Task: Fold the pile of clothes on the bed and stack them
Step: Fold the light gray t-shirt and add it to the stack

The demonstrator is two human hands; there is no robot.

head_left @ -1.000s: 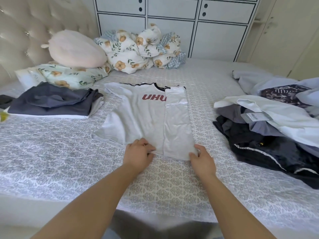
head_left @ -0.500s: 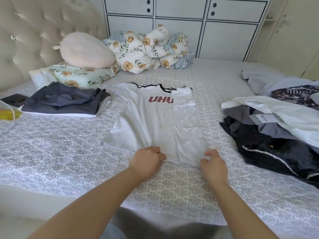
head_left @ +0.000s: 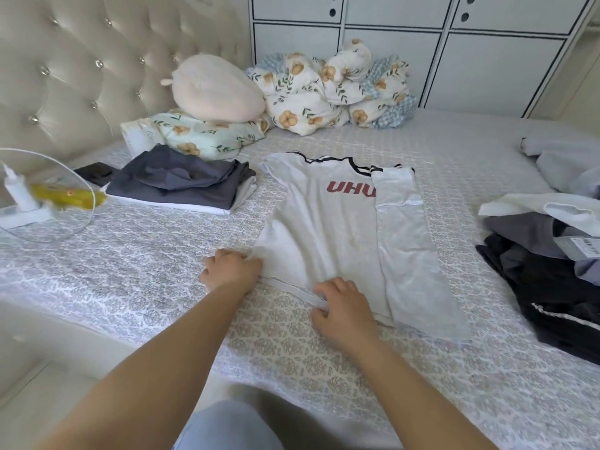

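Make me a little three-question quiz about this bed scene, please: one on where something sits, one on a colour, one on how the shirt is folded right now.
1. Where is the folded stack of dark grey clothes?
A. Left of the T-shirt, near the headboard
B. On the round pink cushion
C. Under the T-shirt

2. What colour are the letters on the T-shirt?
A. Blue
B. Red
C. Green

3. How is the T-shirt folded now?
A. Rolled into a tube
B. Not folded, both sleeves spread out
C. Its right side is folded over the front, the left sleeve still out

Answers:
1 A, the stack lies left of the shirt, beside the floral pillow.
2 B, the print reads in red on light grey.
3 C, a panel covers the print's end while the left hand and right hand grip the hem.
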